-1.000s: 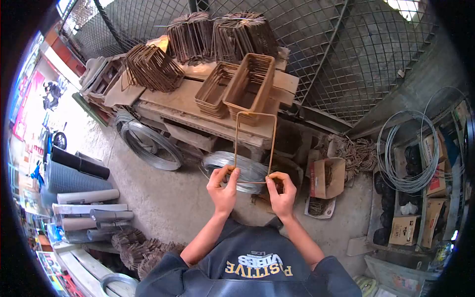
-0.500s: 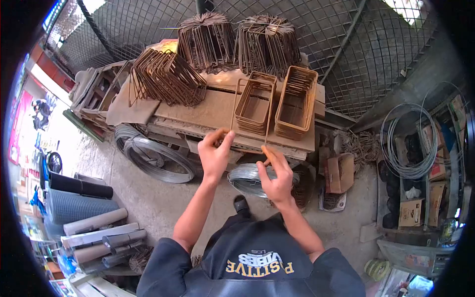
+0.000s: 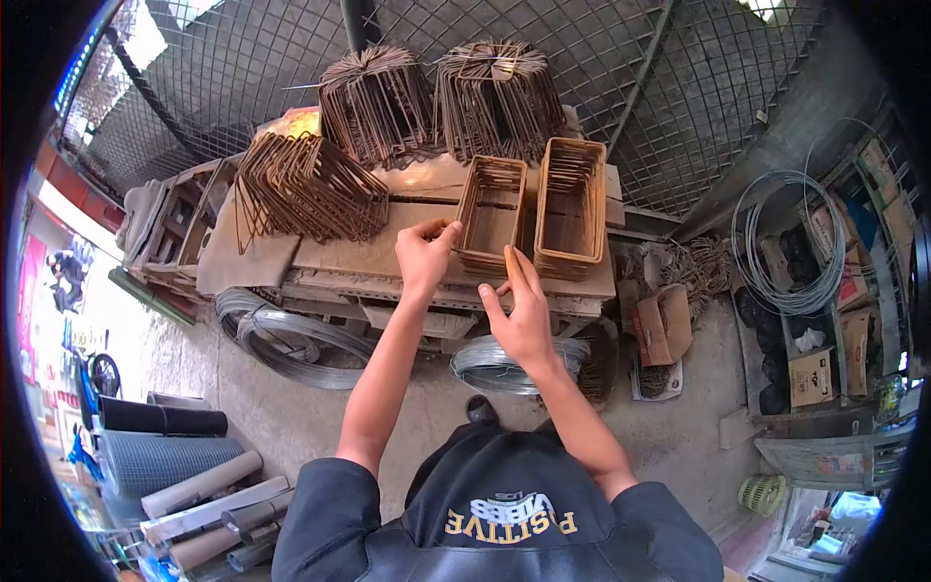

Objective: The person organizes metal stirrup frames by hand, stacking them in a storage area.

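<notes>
A stack of rusty rectangular steel stirrups (image 3: 493, 252) lies on the wooden bench in front of me, its top stirrup lined up over those below. My left hand (image 3: 427, 257) is closed at the near left corner, thumb and curled fingers pinching the top stirrup. At the near right corner, my right hand (image 3: 522, 315) grips the same stirrup by its fingertips; its lower fingers are partly hidden. A second, taller stack of rectangular stirrups (image 3: 570, 260) stands just to the right.
Leaning stirrups (image 3: 310, 189) lie on the bench's left, with two bundles (image 3: 376, 107) at the back near wire mesh. Galvanized wire coils (image 3: 291, 339) sit under the front edge. Mesh rolls (image 3: 170, 461) lie at lower left; a cardboard box (image 3: 662, 328) stands right of the bench.
The stirrup, raised and tilted in both hands before, now lies on the near stack. Both hands moved forward with it, and the view shifted slightly.
</notes>
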